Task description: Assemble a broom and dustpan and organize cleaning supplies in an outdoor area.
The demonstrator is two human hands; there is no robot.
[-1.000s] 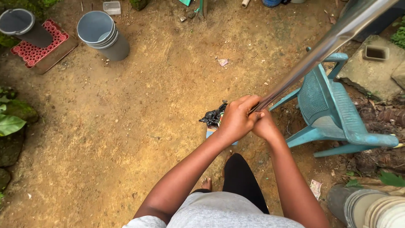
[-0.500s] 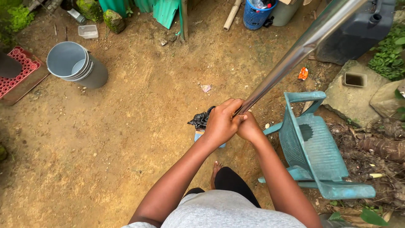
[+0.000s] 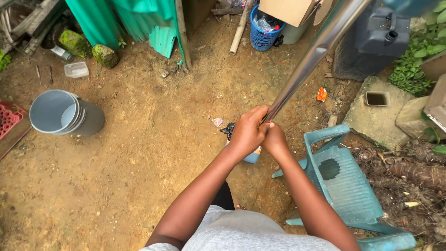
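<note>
Fingers [image 3: 253,122] of left hand [image 3: 248,132] curled tight around lower end of long shiny metal pole [image 3: 316,55]; right hand [image 3: 274,139] clenched just beneath and beside, knuckles touching the left. Pole rising steeply from the fists toward upper right, out past top edge.

Just under the hands: a crumpled black scrap [image 3: 228,130] and a pale blue object [image 3: 252,156], mostly hidden by the wrists. Close on the right, a tipped teal plastic chair [image 3: 346,186], its back nearly against the right forearm. Farther right, a concrete block with a square hole [image 3: 376,109], an orange wrapper [image 3: 321,94], dead leaves and roots. Behind the pole, a dark plastic jerrycan [image 3: 374,42], a blue basket [image 3: 264,32], a cardboard box [image 3: 290,10]. Well apart on the left, stacked grey buckets [image 3: 62,114] lying on their side, a red crate [image 3: 7,122], a clear plastic tub [image 3: 76,69], mossy stones [image 3: 88,49], green corrugated sheeting [image 3: 134,21].

Underfoot bare, uneven brown earth; outdoors, a cluttered yard in daylight.
</note>
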